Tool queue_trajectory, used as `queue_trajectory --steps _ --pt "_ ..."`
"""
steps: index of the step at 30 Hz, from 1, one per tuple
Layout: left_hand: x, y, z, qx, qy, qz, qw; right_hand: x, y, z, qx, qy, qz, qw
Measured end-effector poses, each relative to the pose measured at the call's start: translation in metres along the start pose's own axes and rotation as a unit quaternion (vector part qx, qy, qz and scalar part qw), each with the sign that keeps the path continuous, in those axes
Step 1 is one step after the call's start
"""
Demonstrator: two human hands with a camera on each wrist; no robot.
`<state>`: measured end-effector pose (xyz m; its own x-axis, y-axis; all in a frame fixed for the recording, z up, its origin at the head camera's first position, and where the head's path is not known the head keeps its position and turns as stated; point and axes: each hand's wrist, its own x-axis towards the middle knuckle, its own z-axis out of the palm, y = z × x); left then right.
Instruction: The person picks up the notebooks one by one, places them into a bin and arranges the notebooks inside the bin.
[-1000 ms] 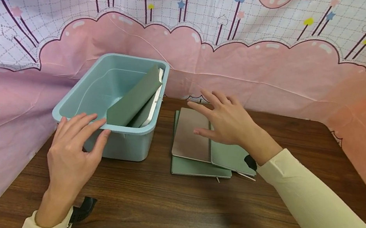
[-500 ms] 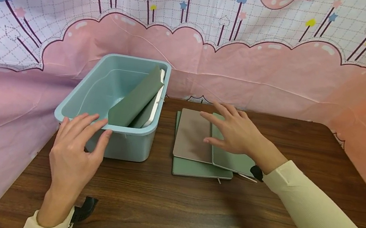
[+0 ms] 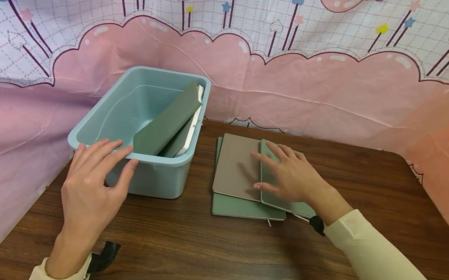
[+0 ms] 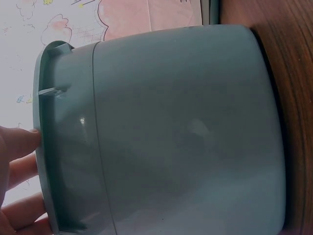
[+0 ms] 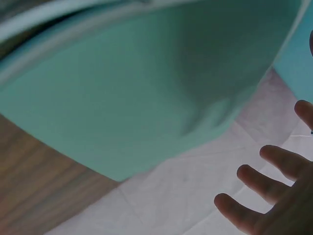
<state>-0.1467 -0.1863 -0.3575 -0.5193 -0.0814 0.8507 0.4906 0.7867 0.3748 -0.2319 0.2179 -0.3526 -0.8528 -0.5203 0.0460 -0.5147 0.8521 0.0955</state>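
might skew the upper green notebook (image 3: 281, 203), lying partly over the brown notebook (image 3: 234, 168) on the table (image 3: 189, 256) to the right of the blue bin (image 3: 159, 181), by pressing down at a slant, or tip the bin by tugging too hard at the rim. hovering over that notebook with the right hand (image 3: 293, 178), fingers spread wide, seemingly touching nothing; holding the bin's near rim with the left hand (image 3: 93, 185), fingers slightly apart over the edge, thumb outside.
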Motion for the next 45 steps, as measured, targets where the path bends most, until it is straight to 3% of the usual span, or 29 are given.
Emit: queue_trajectory --steps 9,18,34,41,45 --pt "0.001 0.002 0.0 0.005 -0.001 -0.002 1.0 -0.006 0.003 0.023 0.059 -0.025 0.001 0.998" --pt "0.002 0.003 0.002 0.005 -0.001 -0.003 1.0 -0.014 0.007 0.043 0.121 -0.048 0.029 0.991" --pt "0.003 0.004 0.002 0.005 -0.002 -0.009 0.9999 -0.015 0.005 0.038 0.091 -0.068 0.017 0.993" --pt "0.002 0.004 0.003 0.004 0.001 -0.01 0.9999 -0.016 0.004 0.038 0.034 -0.042 -0.02 0.998" --pt "0.003 0.004 0.003 0.0 -0.002 -0.015 0.9999 -0.018 0.005 0.038 0.032 -0.028 -0.032 0.999"
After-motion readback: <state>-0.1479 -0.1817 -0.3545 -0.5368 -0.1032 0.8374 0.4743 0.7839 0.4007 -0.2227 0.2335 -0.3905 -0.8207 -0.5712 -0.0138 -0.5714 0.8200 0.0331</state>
